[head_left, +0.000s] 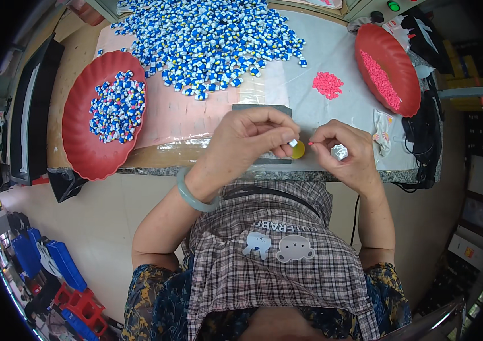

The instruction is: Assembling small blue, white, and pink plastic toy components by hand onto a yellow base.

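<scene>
In the middle of the bench's near edge, my left hand (pixel 253 135) is closed, with a small white-and-blue piece (pixel 293 143) pinched at its fingertips. Just to its right, my right hand (pixel 347 152) pinches a tiny pink piece (pixel 311 144) between thumb and forefinger. A short gap separates the two pieces. Beneath the left fingertips shows a round yellow thing (pixel 298 150), partly covered by them. A dark grey mat (pixel 278 111) lies below my left hand. Behind the right fingers is a shiny silvery item (pixel 339 151), too hidden to name.
A big heap of blue-and-white pieces (pixel 213 48) covers the back. At left, a red scalloped tray (pixel 76 122) holds more of them. A small pink pile (pixel 327 85) lies on the right, near another red tray (pixel 403 71) of pink pieces. A crumpled white packet (pixel 382 132) is beside my right hand.
</scene>
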The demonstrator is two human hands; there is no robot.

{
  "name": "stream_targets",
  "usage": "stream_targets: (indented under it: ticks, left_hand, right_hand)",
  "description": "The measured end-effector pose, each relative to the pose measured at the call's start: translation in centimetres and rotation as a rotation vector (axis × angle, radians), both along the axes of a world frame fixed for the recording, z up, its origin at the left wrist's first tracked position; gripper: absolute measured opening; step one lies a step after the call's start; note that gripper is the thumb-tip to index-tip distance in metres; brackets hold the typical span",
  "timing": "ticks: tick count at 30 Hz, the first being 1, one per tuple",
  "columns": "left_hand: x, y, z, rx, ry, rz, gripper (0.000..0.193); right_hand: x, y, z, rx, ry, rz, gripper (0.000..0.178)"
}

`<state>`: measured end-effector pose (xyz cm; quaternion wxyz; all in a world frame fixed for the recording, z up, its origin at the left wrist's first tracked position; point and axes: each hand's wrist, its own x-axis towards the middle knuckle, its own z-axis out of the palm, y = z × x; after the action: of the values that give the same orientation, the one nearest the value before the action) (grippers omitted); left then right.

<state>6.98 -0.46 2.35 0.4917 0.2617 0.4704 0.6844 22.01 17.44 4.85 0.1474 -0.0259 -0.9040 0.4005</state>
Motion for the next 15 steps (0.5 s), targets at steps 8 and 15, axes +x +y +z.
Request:
stream_targets:
  ticks: [8, 15]
  left_hand:
    - [-0.1, -1.2, 0.1, -0.014, -0.039, 0.048, 0.021]
    - [0.0, -1.5, 0.5, -0.074, 0.013, 0.022, 0.023]
  right_hand:
    - [0.4, 0.0, -0.5, 0.186, -0.105, 0.076, 0.016]
    - [0.3, -0.1, -0.3, 0.322, -0.083, 0.138, 0.021]
